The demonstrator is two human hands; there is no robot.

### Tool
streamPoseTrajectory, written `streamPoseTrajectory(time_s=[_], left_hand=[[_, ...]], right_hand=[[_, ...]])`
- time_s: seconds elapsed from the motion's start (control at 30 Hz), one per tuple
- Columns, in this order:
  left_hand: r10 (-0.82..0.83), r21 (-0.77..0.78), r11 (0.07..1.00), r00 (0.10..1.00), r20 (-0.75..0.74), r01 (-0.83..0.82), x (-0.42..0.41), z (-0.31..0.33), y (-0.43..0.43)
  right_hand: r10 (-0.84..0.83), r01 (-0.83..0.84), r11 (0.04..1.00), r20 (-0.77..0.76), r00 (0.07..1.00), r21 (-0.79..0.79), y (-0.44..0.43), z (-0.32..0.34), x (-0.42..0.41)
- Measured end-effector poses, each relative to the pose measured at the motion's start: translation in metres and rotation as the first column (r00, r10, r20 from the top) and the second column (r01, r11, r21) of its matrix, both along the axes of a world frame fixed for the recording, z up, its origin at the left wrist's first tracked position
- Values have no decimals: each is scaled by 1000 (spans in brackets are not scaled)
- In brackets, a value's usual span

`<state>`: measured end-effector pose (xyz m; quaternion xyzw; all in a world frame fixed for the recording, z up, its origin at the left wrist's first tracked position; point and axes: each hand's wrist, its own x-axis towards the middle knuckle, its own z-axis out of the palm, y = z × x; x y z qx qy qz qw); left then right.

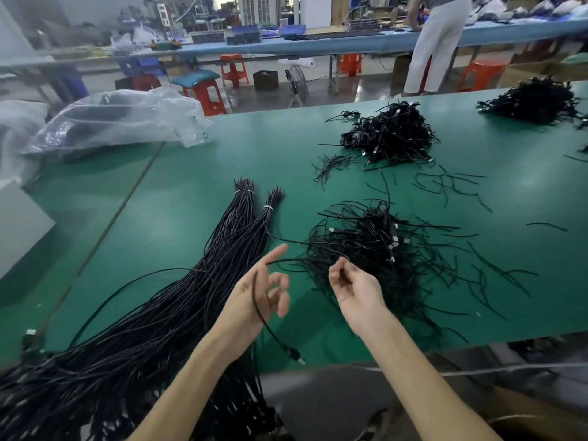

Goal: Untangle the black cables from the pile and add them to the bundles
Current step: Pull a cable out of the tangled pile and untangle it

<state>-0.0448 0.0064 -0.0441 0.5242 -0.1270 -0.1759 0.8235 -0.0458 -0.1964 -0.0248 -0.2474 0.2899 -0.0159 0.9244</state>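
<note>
Plastic bag point(121, 122), clear and crumpled, lies on the far left of the green table point(197, 160) with something dark showing through it; what it holds cannot be made out. Blue bins point(292, 28) stand on the far workbench, their contents too small to tell. On the table to the left, two long bundles point(222, 243) of black cables lie side by side, each bound near its far end with a white tie point(244, 191), and their near ends spill over the table's front edge. Just right of them sits the tangled pile point(381, 246), with loose short black pieces point(451, 186) scattered around it. A second heap point(391, 135) lies farther back and a third heap point(534, 100) at the far right. One cable point(258, 310) leads out of the pile to both hands, which are raised between the bundles and the pile. The left hand point(257, 297) is loosely spread, forefinger straight and the other fingers slack and blurred; the cable drapes over it by the forefinger, runs down across the palm and hangs below the wrist, ending in a plug point(294, 354). The right hand point(353, 284), at the pile's near edge, has its fingertips drawn together and seems to pinch the same cable where it arches across from the left hand.
</note>
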Motion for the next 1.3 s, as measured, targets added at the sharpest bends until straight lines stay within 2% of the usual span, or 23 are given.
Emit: streamPoseTrajectory(time_s=[0.1, 0.2, 0.27, 0.37, 0.53, 0.7, 0.9, 1.1, 1.13, 1.23, 1.3], left_hand=[[175, -24, 983, 974, -144, -180, 11, -3, 0], [273, -32, 959, 945, -182, -283, 20, -9, 11], [299, -153, 929, 928, -222, -337, 25, -11, 18], [311, -298, 851, 872, -378, -432, 33, -14, 24], [257, -281, 878, 877, -406, -387, 32, -20, 29], [228, -446, 779, 862, -452, -440, 31, -22, 33], [238, -305, 879, 892, -385, -367, 34, -27, 29], [217, -262, 919, 934, -285, -294, 35, -30, 29], [214, -254, 924, 937, -277, -286, 35, -30, 28], [209, -241, 930, 940, -270, -276, 35, -30, 28], [209, -219, 939, 947, -244, -264, 34, -30, 28]], right_hand=[[18, -18, 973, -3, 1000, -231, 7, -27, -12], [37, -19, 927, 40, 999, -376, 2, -48, -23], [109, -41, 846, 99, 989, -531, 0, -54, -28], [218, -54, 671, 127, 968, -740, 7, -56, -33], [190, -15, 637, 138, 972, -771, 9, -59, -32], [134, 50, 652, 180, 974, -757, 8, -62, -36], [192, 40, 584, 186, 964, -811, 9, -62, -35], [214, 119, 277, 182, 960, -953, 17, -63, -38], [235, 131, 201, 177, 956, -971, 19, -63, -39], [287, 187, -138, 142, 947, -973, 25, -66, -39], [326, 228, -281, 131, 936, -932, 29, -69, -38]])
